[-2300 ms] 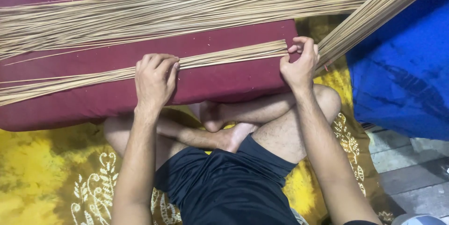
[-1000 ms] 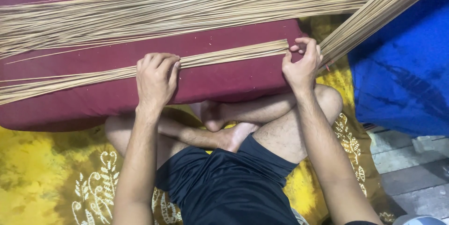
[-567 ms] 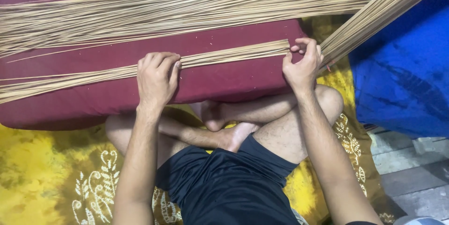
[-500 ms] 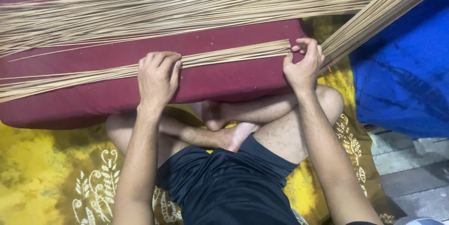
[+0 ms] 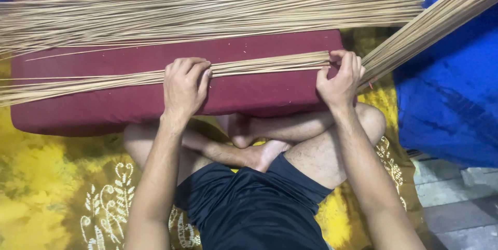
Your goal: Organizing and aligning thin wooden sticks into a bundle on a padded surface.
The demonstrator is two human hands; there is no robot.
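Stick bundle spans left hand, right hand.

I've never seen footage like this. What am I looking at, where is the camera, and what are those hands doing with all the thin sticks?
There is no machine here: a camera worn on a person's head looks down at their own bare hands and crossed legs. They sit on a yellow patterned cloth behind a dark red cushion. A narrow bundle of thin tan sticks lies along the cushion. The left hand presses down on it, and the right hand grips its end. A wider layer of sticks lies beyond, another bundle slants at right over a blue cloth.
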